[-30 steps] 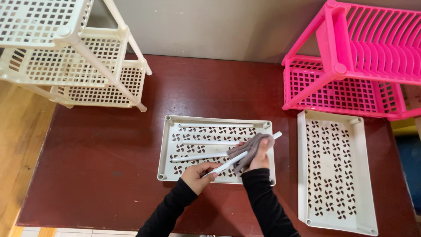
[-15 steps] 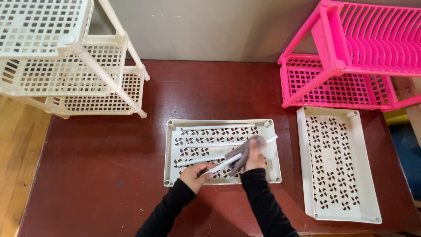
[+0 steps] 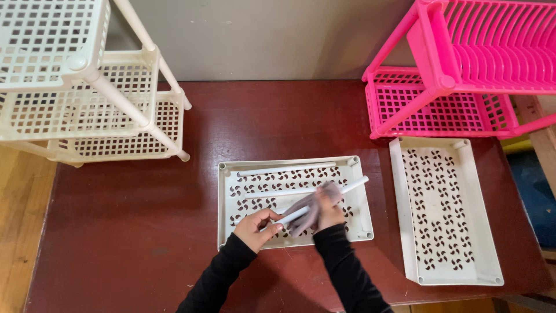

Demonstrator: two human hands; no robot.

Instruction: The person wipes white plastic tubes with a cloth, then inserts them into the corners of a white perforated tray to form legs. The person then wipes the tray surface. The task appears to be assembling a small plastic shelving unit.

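Cream plastic tray [image 3: 243, 232]: lies flat near the middle of the dark red tabletop [image 3: 116, 232], close to the front edge, its pierced floor facing up.
Rod in hand [image 3: 347, 188]: a white plastic rod slants across the tray, its far end reaching the tray's right rim; both hands are on it.
Left hand [image 3: 255, 227]: fingers closed around the near end of the rod, over the tray's front left part.
Right hand [image 3: 325, 211]: pressed on a grey cloth [image 3: 307, 206] wrapped about the middle of the rod, fingers curled over it.
Loose rods: two more white rods lie in the tray, one [image 3: 286, 170] along its back rim, one [image 3: 278, 192] just beside the cloth.
Second tray [image 3: 405, 232]: same cream kind, lies lengthwise at the right end of the tabletop, apart from the hands, nothing in it.
Pink rack [image 3: 440, 87]: stands assembled at the back right corner.
Cream rack [image 3: 87, 75]: stands assembled at the back left corner, partly over the edge.
Progress, as I judge it: wiping is under way on one rod; whether the two lying rods are already wiped I cannot tell, and both trays remain unmounted.
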